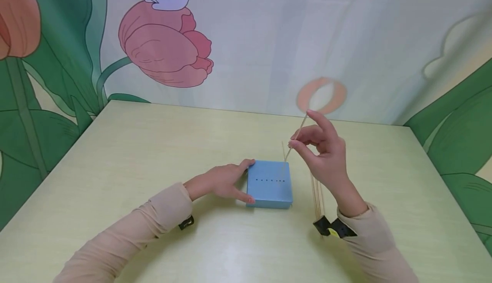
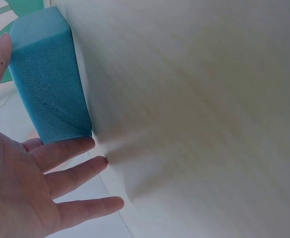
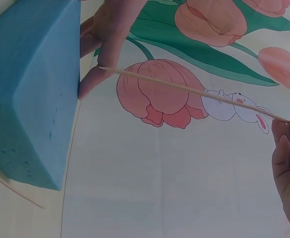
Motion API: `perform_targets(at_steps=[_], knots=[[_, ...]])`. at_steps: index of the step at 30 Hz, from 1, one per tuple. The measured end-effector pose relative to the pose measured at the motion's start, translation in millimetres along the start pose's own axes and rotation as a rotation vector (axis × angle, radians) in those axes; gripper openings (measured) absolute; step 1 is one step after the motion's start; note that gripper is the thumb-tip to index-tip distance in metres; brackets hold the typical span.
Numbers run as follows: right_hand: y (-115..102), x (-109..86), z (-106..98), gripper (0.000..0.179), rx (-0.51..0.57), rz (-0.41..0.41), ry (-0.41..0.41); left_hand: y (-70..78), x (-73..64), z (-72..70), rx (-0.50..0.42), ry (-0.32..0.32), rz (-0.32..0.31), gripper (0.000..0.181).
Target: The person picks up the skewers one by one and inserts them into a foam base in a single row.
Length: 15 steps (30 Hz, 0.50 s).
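A blue foam block (image 1: 269, 193) with a row of small dark holes across its top lies on the table. My left hand (image 1: 224, 181) holds it from the left side, thumb at the near side and a finger at the far corner. Its other fingers stretch out straight in the left wrist view. My right hand (image 1: 326, 155) is raised to the block's right and pinches a thin wooden skewer (image 3: 184, 87) near its upper end. The skewer slants down to the left, its lower tip over the block in the head view but apart from it in the right wrist view.
Several more skewers (image 1: 317, 197) lie on the table (image 1: 184, 133) beneath my right hand and wrist. A thin stick (image 1: 283, 147) shows behind the block's far right corner. A curtain (image 1: 250, 52) printed with flowers and leaves hangs behind the table's far edge.
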State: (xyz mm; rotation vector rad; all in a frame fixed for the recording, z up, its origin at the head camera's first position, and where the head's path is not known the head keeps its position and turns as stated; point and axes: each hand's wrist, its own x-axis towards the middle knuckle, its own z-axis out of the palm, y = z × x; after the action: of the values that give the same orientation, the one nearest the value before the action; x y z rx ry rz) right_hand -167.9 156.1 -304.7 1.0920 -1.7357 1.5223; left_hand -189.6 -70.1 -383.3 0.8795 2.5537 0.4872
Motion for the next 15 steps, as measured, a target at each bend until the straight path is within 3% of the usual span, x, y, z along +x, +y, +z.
perform_targets(at_steps=[10,15], knots=[[6.5,0.8,16.6,0.054,0.0,-0.031,0.025,-1.0,2.0,-0.3,0.004,0.001,0.006,0.104],[8.5,-0.6,22.1,0.036,-0.075,-0.012,0.001,-1.0,1.3,-1.4,-0.001,-0.009,-0.001,0.104]])
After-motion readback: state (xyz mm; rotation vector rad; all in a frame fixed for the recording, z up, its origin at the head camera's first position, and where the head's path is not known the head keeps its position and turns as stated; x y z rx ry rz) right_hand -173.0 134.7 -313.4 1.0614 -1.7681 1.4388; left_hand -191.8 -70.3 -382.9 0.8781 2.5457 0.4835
